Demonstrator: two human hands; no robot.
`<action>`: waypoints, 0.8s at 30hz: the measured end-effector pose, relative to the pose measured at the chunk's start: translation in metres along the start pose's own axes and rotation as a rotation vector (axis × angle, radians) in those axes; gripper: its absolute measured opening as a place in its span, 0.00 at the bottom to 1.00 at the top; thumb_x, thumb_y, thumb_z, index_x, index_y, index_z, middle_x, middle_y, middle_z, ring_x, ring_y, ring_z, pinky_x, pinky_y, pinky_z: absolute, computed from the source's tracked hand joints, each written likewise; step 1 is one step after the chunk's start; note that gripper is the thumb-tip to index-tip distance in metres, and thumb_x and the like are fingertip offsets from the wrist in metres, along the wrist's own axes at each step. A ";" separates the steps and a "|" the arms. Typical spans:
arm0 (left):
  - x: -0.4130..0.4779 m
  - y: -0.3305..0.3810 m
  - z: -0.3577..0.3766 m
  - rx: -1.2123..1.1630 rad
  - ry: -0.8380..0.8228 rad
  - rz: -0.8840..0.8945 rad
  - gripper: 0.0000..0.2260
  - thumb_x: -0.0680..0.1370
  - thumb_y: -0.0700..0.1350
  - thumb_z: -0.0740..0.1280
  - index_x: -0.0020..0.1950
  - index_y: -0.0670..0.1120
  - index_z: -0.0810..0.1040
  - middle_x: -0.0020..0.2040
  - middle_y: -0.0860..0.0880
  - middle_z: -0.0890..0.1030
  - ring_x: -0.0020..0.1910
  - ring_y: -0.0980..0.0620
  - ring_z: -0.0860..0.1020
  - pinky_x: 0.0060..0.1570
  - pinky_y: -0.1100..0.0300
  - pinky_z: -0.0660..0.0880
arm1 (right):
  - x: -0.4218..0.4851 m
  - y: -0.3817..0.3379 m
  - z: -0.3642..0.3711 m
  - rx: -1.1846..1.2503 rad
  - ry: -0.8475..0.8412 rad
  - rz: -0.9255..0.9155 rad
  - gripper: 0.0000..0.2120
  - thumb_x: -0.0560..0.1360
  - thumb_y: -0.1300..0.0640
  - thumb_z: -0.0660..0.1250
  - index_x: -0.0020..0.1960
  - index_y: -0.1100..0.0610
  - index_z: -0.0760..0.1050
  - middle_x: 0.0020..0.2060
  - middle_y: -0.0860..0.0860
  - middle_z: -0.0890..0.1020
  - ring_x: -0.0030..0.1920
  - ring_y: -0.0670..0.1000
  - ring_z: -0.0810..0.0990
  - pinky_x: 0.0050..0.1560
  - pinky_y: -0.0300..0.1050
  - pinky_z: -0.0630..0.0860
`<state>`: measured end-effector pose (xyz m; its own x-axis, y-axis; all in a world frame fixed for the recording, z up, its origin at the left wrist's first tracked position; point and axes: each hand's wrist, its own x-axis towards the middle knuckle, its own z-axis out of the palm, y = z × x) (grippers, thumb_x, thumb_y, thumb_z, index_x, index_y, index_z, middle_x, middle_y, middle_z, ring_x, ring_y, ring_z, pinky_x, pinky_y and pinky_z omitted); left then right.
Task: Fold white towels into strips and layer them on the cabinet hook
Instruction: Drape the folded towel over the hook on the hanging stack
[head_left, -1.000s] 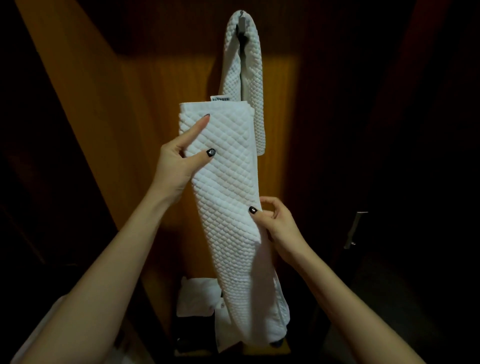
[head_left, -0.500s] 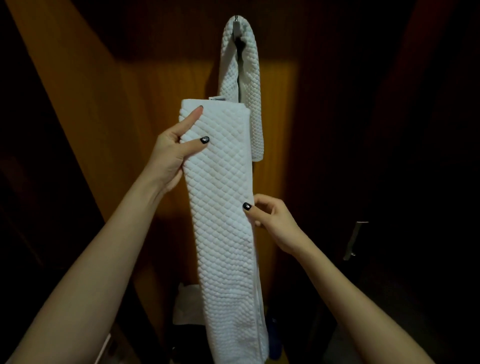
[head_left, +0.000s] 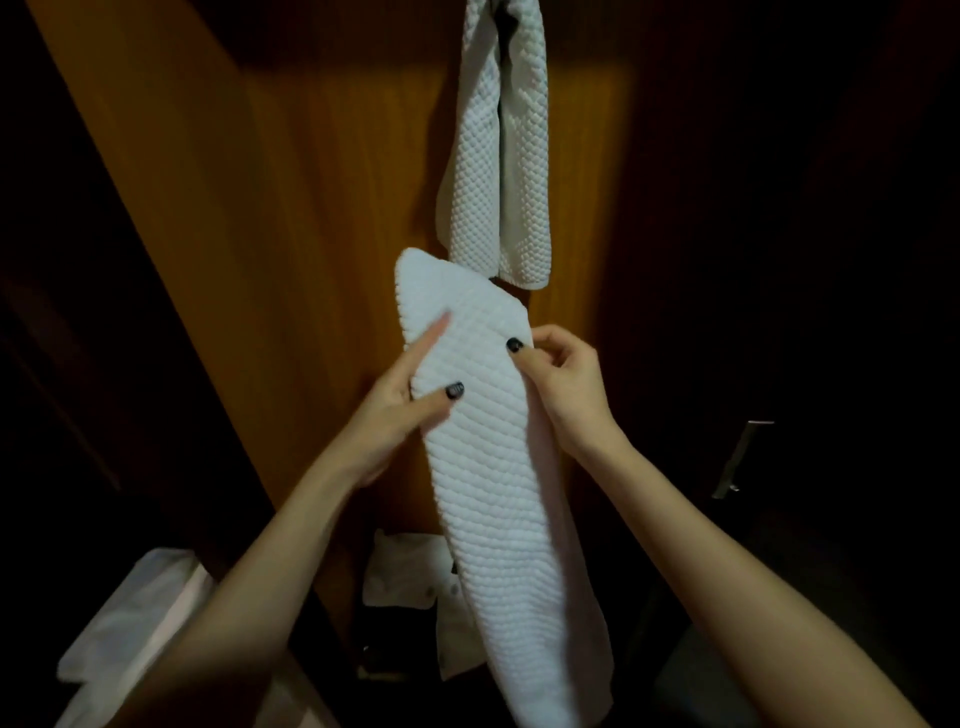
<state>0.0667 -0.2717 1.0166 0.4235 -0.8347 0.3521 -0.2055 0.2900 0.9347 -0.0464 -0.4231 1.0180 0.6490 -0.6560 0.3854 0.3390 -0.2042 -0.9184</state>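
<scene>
A white quilted towel folded into a long strip (head_left: 493, 467) hangs in front of me, its top end tilted to the left. My left hand (head_left: 400, 410) grips its left edge, thumb on the front and forefinger stretched up along the cloth. My right hand (head_left: 563, 384) pinches the right edge near the top. Another white towel strip (head_left: 498, 156) hangs doubled over the cabinet hook, which lies out of frame at the top. The held strip's top end sits just below and left of the hung one's lower ends.
The lit wooden cabinet panel (head_left: 311, 208) stands behind the towels. White cloth items (head_left: 405, 571) lie low in the cabinet, and more white fabric (head_left: 135, 623) sits at the lower left. A metal door handle (head_left: 740, 460) shows in the dark at right.
My right hand has moved up the strip's right edge to near its top. The strip's top end has dropped below the hung towel and tilted left. The view has shifted down, putting the hook out of frame.
</scene>
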 end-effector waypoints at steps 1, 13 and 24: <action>-0.007 -0.010 0.008 -0.035 0.028 -0.014 0.28 0.74 0.44 0.70 0.70 0.62 0.68 0.64 0.70 0.74 0.65 0.62 0.73 0.55 0.65 0.76 | 0.003 -0.001 0.001 0.006 -0.009 0.008 0.05 0.77 0.62 0.69 0.43 0.56 0.79 0.38 0.60 0.82 0.39 0.55 0.81 0.43 0.51 0.79; 0.011 -0.002 0.000 -0.019 0.331 0.135 0.22 0.75 0.33 0.68 0.62 0.55 0.76 0.56 0.57 0.80 0.56 0.55 0.80 0.48 0.60 0.80 | -0.017 0.033 -0.008 -0.217 -0.125 -0.099 0.12 0.79 0.57 0.66 0.62 0.53 0.75 0.57 0.41 0.79 0.59 0.41 0.77 0.59 0.36 0.72; 0.034 0.054 -0.016 0.619 0.223 0.346 0.20 0.77 0.41 0.67 0.67 0.56 0.69 0.63 0.71 0.70 0.66 0.64 0.70 0.66 0.58 0.71 | -0.016 0.052 0.012 -0.197 -0.224 0.025 0.07 0.79 0.57 0.67 0.57 0.52 0.75 0.52 0.44 0.82 0.53 0.42 0.80 0.54 0.41 0.78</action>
<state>0.0840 -0.2770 1.0797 0.4002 -0.6092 0.6847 -0.7914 0.1469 0.5933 -0.0312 -0.4148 0.9652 0.7971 -0.4902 0.3525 0.1965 -0.3414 -0.9192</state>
